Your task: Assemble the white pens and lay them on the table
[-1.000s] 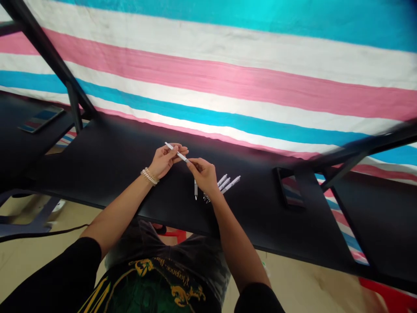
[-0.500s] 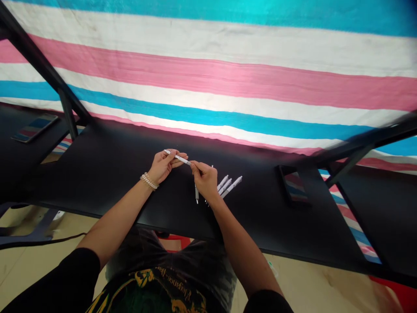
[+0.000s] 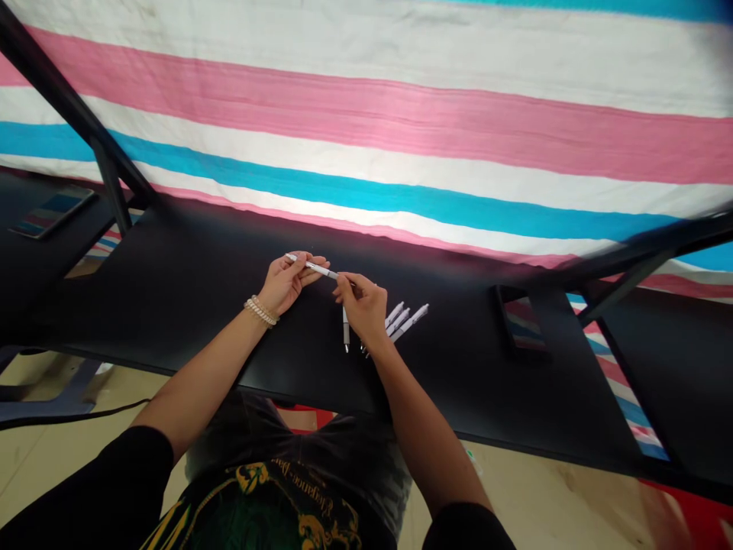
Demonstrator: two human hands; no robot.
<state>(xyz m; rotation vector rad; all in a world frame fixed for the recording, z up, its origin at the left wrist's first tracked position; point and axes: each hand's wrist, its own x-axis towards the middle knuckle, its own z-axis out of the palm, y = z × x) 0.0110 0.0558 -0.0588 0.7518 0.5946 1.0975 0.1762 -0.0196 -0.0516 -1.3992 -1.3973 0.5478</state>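
Note:
A white pen (image 3: 317, 267) with a grey grip is held up between my two hands, above the black table. My left hand (image 3: 284, 283), palm partly up, pinches its rear part between thumb and fingers. At the grey tip end, the fingers of my right hand (image 3: 362, 302) are closed on the pen; the tip itself is hidden by them. Below my right hand lies another pen (image 3: 346, 332), its grey grip toward me. Several white pens (image 3: 405, 321) lie side by side on the table just right of my right wrist, partly covered by it.
A dark phone (image 3: 521, 322) lies on the black table (image 3: 452, 382) to the right. Another phone-like slab (image 3: 53, 211) is at the far left. A striped sheet (image 3: 366, 122) hangs behind the table, with black slanted bars (image 3: 74, 114) at the left and right.
My right hand has shifted slightly to the right at the pen's tip end. Both hands still hold the same pen. The whole view has tilted a little.

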